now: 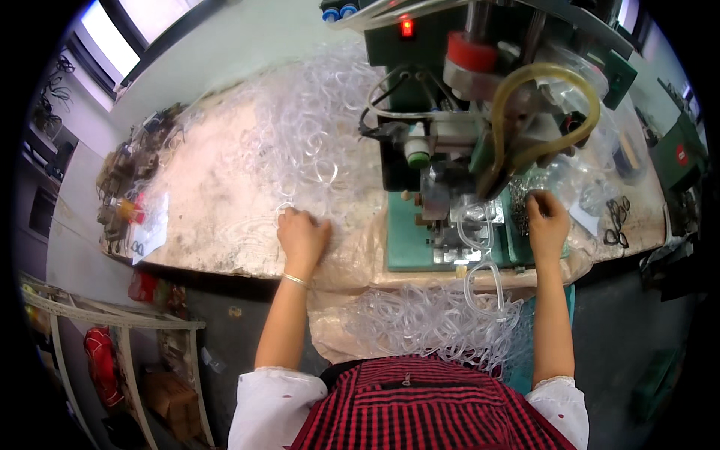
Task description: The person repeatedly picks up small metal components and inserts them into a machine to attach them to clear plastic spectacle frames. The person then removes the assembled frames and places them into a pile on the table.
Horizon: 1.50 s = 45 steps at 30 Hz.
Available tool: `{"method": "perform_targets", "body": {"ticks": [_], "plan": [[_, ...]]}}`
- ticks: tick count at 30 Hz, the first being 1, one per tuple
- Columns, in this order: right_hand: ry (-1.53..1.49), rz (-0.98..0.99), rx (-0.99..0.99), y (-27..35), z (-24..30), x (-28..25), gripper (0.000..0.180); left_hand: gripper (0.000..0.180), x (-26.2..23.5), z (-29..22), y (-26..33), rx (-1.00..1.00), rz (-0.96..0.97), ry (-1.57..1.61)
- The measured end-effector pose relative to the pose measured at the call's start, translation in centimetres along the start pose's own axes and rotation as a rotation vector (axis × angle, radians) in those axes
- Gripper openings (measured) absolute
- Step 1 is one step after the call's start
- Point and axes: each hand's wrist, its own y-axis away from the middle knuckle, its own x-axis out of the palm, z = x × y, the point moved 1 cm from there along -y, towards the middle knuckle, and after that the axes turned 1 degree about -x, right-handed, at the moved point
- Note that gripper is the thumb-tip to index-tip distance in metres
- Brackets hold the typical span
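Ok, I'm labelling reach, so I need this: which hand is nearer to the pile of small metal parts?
Right. The right hand is at the right edge of the small metal parts; the left hand is far to their left, beyond the machine.

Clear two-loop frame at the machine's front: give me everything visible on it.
The clear two-loop frame looks like smooth, glossy transparent plastic, its two rounded loops one above the other. The upper loop sits at the metal fixture; the lower extends past the front edge of the green base, above a heap of clear pieces. Neither hand touches it. Whether the fixture clamps it, I can't tell.
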Motion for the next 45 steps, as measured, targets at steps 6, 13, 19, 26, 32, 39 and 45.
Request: {"method": "perform_targets", "body": {"ticks": [6, 13, 19, 26, 32, 39, 45], "plan": [[-0.101, -0.032, 0.044, 0.7, -1.3, -2.0, 0.016, 0.027, -7.9, -2.4, -7.8, 0.030, 0.264, 0.484], [-0.017, -0.057, 0.116, 6.7, -2.0, -6.7, 0.017, 0.031, -7.0, 1.4, -5.8, -0.132, 0.120, 0.773], [-0.280, 0.136, -0.194, 2.2, 8.0, -2.5, 0.027, 0.018, -5.6, -2.2, -5.8, -0.255, 0.269, 1.415], [-0.678, 0.078, 0.062, 3.2, 9.5, 2.1, 0.049, 0.018, -7.2, -7.8, -1.0, -0.244, 0.243, 1.890], [-0.909, 0.171, 0.157, 3.1, 12.1, 2.0, 0.054, 0.016, -15.2, -15.1, -0.6, 0.838, -0.261, 1.486], [-0.581, 0.258, -0.048, 3.8, 11.4, -1.7, 0.048, 0.022, -14.7, -16.3, 2.5, 1.083, -0.183, 0.954], [-0.142, -0.203, -0.071, 0.1, -0.3, -3.6, 0.032, 0.030, -12.3, -19.0, 5.0, 1.200, -0.188, 0.691]]}}
